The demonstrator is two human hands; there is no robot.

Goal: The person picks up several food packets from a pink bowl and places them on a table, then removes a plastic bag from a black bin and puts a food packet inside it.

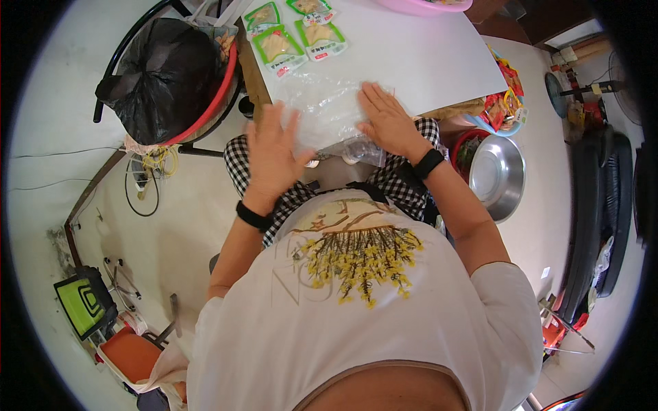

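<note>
A clear plastic bag (324, 105) lies spread over the near edge of the white tabletop (411, 46), its lower end hanging towards my lap. My right hand (384, 115) rests flat on the bag's right side with its fingers extended. At the left edge of the bag is my left hand (275, 149), blurred, fingers apart and holding nothing; whether it touches the plastic I cannot tell. Just beyond the bag lie several green-edged food pouches (277, 46) with pale contents and printed labels. Below the bag's hanging end, another clear plastic piece (362, 151) shows above my lap.
Left of the table, a black plastic bag (164, 82) sits in a red-rimmed basin (226, 87) on a black-framed stand. A pink basin (421, 4) is at the far edge. To the right are a steel basin (497, 172) and a blue basket (514, 126) holding red packets.
</note>
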